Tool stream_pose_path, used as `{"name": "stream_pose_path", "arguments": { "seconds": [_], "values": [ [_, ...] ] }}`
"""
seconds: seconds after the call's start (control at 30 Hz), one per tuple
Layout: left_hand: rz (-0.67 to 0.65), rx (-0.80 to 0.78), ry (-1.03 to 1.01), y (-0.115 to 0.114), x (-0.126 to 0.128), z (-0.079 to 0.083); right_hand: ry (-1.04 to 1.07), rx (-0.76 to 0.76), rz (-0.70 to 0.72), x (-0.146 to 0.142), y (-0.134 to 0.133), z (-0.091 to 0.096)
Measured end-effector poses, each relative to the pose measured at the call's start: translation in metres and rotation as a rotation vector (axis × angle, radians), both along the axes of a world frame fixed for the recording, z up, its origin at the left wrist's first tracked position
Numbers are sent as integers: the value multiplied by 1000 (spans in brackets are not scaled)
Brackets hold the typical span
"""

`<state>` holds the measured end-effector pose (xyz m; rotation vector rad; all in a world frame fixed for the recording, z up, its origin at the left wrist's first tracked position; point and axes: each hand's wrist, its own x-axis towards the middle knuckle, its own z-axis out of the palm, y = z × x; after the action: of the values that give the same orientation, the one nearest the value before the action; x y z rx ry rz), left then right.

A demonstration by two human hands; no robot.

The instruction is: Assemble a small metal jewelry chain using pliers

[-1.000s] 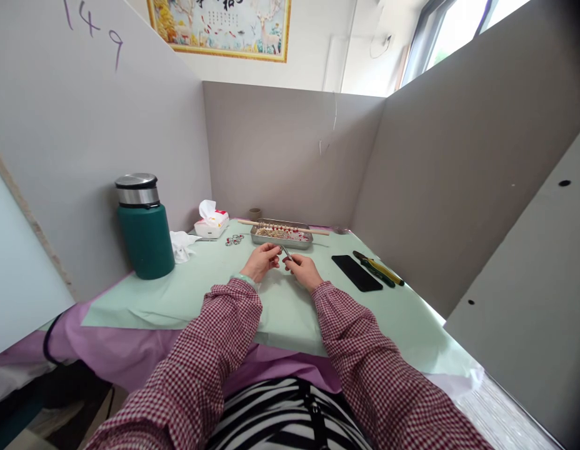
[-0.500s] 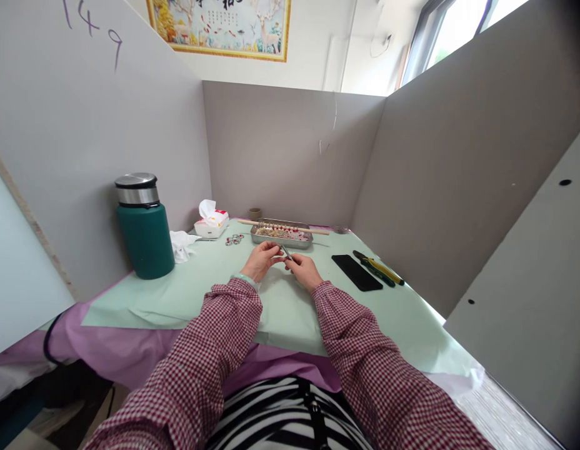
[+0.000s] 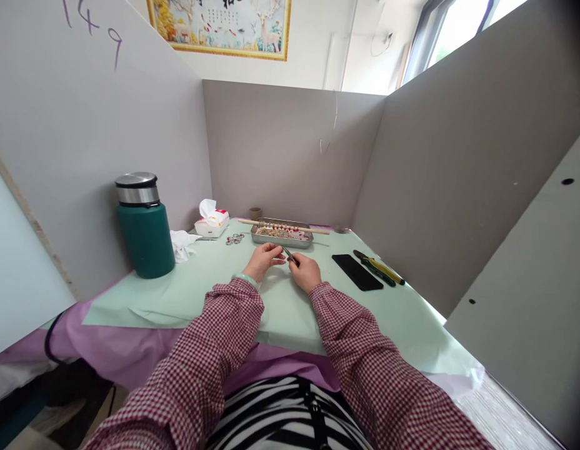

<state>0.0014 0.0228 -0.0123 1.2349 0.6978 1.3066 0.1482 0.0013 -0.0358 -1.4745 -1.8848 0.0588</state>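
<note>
My left hand (image 3: 264, 261) is closed in a pinch over the front of the table. Whatever its fingertips hold is too small to make out. My right hand (image 3: 305, 272) is wrapped round a slim, pointed metal tool (image 3: 290, 254), whose tip reaches up to the left fingertips. Just beyond both hands stands a metal tray (image 3: 283, 242) with small gold-coloured and red pieces in it. Across the tray lies a wooden stick (image 3: 320, 232) with red beaded pieces along it. Several small red and silver ring-like pieces (image 3: 234, 239) lie left of the tray.
A green bottle (image 3: 145, 240), a crumpled tissue (image 3: 182, 245) and a tissue pack (image 3: 212, 224) stand at the left. To the right lie a black flat pad (image 3: 357, 272) and yellow and green-handled tools (image 3: 378, 269). Grey partitions (image 3: 294, 144) enclose the table. A small brown cup (image 3: 255, 213) is behind the tray.
The right hand has shifted slightly right and the tool in it has turned a little. The two hands are slightly farther apart. The left hand stays almost in place.
</note>
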Motion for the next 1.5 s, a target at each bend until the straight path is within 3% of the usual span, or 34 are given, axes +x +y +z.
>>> {"name": "stream_pose_path", "arguments": {
  "seconds": [0.33, 0.77, 0.97, 1.27, 1.5],
  "values": [
    [156, -75, 246, 7, 0, -6, -242, 24, -146, -6, -8, 4],
    [173, -147, 326, 7, -1, -8, -316, 16, -191, -20, -10, 5],
    [160, -161, 219, 7, 1, -7, -85, -44, -116, -15, -8, 2],
    [72, -107, -76, 3, -4, 2, 515, -300, 270, -9, 2, 2],
    [40, -35, -198, 1, -3, 2, 739, -464, 413, -11, -2, 2]
  ]
}}
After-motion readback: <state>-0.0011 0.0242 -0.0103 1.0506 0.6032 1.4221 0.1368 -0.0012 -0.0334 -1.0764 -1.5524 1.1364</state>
